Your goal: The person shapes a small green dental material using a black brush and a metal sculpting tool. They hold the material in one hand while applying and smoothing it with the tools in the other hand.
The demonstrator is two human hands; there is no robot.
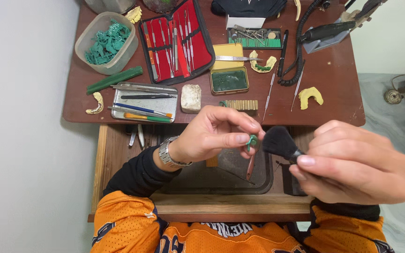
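Orange mesh jersey over black sleeves – silver metal wristwatch (168, 154) on left wrist; bare hands

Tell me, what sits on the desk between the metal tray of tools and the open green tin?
In the head view, a pale, rough stone-like block lies between the metal tray and the green tin, apart from both, just below the red instrument case.
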